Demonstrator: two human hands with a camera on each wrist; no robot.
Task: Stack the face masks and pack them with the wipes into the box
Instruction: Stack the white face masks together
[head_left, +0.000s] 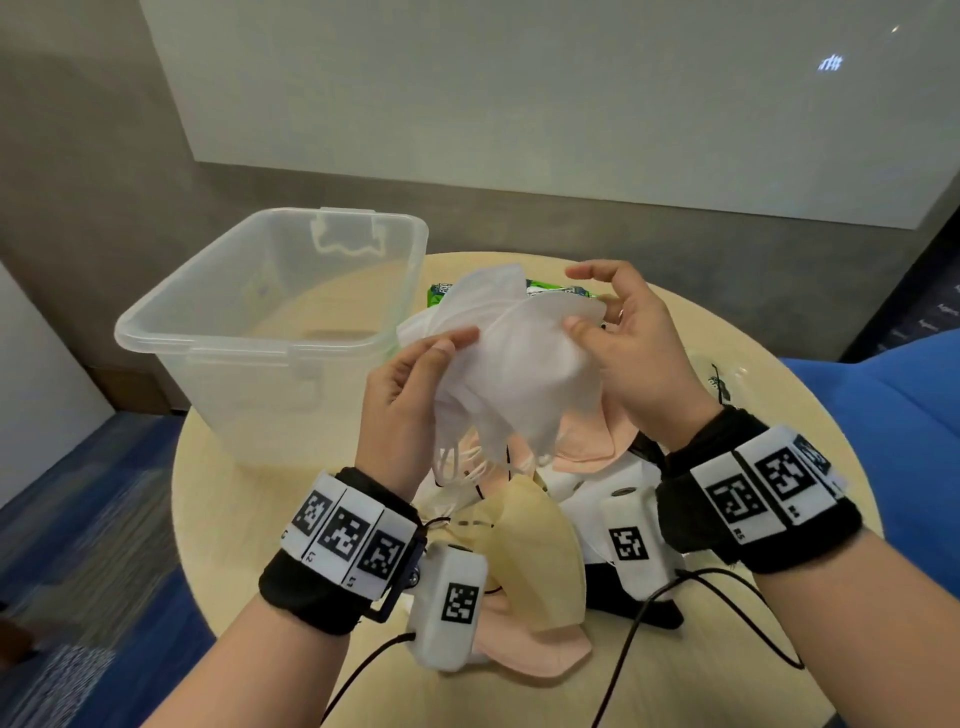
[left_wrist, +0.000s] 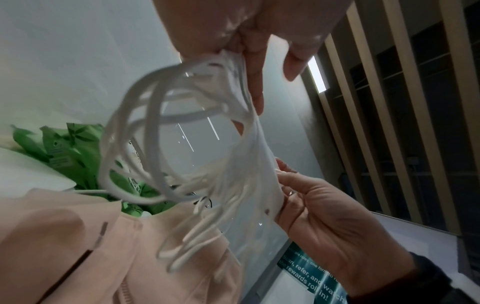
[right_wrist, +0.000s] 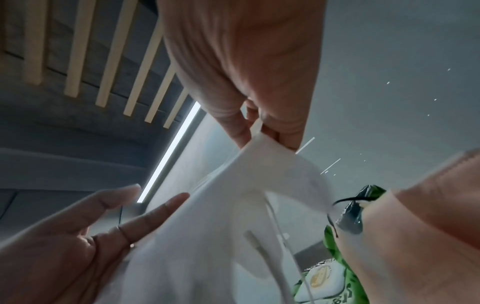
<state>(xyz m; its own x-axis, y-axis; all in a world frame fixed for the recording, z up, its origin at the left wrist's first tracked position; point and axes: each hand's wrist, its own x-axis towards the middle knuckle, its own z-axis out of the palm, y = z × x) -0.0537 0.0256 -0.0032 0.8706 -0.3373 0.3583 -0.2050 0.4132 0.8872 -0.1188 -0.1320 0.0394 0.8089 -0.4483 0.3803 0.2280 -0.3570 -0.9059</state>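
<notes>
Clearly both hands are busy with one bundle: the left hand (head_left: 400, 410) pinches the near edge of a sheaf of white masks (head_left: 519, 374) between thumb and curled fingers, and the right hand (head_left: 631, 358) pinches the far edge with its thumb while its other fingers stay spread and loose. The bundle hangs in the air above the round table (head_left: 779, 597), not yet squared up.

I judge this to be the stacking step, with packing not begun: the clear box (head_left: 270, 332) at the left of the table looks empty. More masks lie under the hands, a peach mask (head_left: 592, 441) and a yellow mask (head_left: 535, 561) among them, so the next move likely calls for aligning the white edges and gathering the loose ones.

From the head view the green wipes packs (head_left: 439, 292) barely show behind the bundle. The left wrist view shows what the head view mostly hides: the white ear loops (left_wrist: 145, 131) dangling in a loose tangle, which could snag. The right wrist view shows the right thumb and finger closed on the mask's corner.
</notes>
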